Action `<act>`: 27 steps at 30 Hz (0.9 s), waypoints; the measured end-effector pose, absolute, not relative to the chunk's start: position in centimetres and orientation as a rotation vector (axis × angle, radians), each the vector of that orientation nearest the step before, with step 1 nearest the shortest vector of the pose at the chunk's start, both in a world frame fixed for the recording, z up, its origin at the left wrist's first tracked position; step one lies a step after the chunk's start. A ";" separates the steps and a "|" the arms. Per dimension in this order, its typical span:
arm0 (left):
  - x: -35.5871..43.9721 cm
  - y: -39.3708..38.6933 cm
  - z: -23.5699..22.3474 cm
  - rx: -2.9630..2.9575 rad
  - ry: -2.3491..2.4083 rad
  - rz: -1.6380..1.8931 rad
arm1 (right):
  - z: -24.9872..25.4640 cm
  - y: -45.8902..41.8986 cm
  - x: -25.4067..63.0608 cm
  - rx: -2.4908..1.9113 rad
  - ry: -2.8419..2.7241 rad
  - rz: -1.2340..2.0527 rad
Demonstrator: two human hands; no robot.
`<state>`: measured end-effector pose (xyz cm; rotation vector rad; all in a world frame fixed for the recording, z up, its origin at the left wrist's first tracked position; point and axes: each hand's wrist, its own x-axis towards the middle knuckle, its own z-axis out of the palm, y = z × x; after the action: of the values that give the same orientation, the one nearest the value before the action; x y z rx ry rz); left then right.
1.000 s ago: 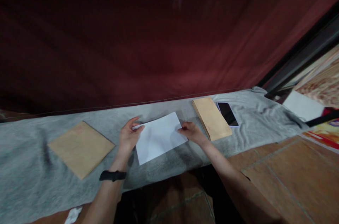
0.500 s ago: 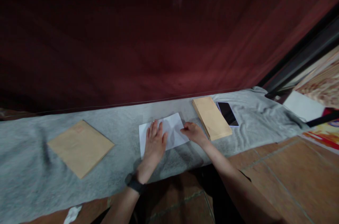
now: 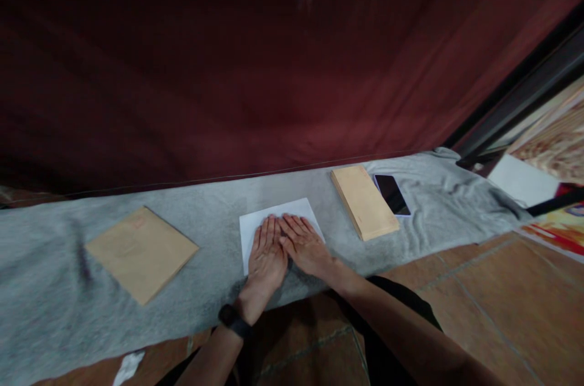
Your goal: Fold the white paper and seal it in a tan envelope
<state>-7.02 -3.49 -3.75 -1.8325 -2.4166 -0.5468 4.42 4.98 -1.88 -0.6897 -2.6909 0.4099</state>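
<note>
Pressing step, I reckon; left hand (image 3: 268, 257) and right hand (image 3: 306, 249) lie flat on the white paper (image 3: 249, 226), gripping nothing; next move probably needs them lifted.

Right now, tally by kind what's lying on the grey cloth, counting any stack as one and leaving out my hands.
Brown paper items: 2 (the flat brown item at left and the brown stack at right)
White paper: 1, partly hidden under both hands
Phone: 1
Total: 4
</note>
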 end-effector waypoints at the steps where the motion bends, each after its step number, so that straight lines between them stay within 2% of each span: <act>1: -7.1 -3.6 -3.7 -1.829 -2.417 -0.538 | -2.2 4.9 4.5 -0.699 -2.699 0.381; 13: -9.4 -5.9 -3.1 -1.723 -2.492 -0.510 | -3.3 6.3 6.1 -0.829 -2.661 0.159; 27: -11.8 -7.2 -2.5 -1.558 -2.487 -0.346 | -2.4 7.6 6.9 -1.178 -2.663 0.191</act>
<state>-11.75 -7.17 -2.52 -1.5584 -2.4875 -0.3459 6.90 7.59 -2.42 -1.1780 -2.6634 0.1912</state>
